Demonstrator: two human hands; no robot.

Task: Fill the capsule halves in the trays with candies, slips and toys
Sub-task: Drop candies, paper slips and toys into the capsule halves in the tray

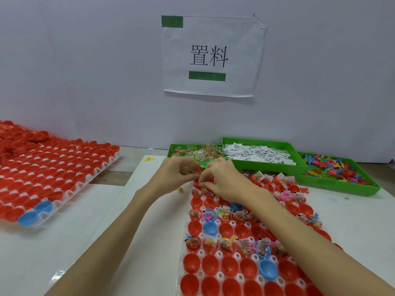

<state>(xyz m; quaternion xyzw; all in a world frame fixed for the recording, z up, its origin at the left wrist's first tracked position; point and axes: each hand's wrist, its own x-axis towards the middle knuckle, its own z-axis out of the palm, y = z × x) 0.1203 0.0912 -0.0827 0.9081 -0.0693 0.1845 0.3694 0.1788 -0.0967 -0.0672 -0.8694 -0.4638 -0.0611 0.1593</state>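
Observation:
A white tray point(218, 253) of red and a few blue capsule halves lies in front of me; alternate rows hold candy bags, slips and toys. Both hands meet over its far left corner. My left hand point(177, 174) pinches a thin green toy point(184, 172). My right hand point(222, 180) has its fingertips closed on something small at a capsule half; what it is stays hidden. Three green bins stand behind the tray: candy bags point(192, 151), white slips point(258, 153), coloured toys point(335, 169).
A second tray point(96, 174) of empty red halves with two blue ones sits at left, loose red halves point(15, 137) piled behind it. A yellow toy point(149, 159) and a candy bag point(181, 190) lie on the white board. A paper sign point(211, 56) hangs on the wall.

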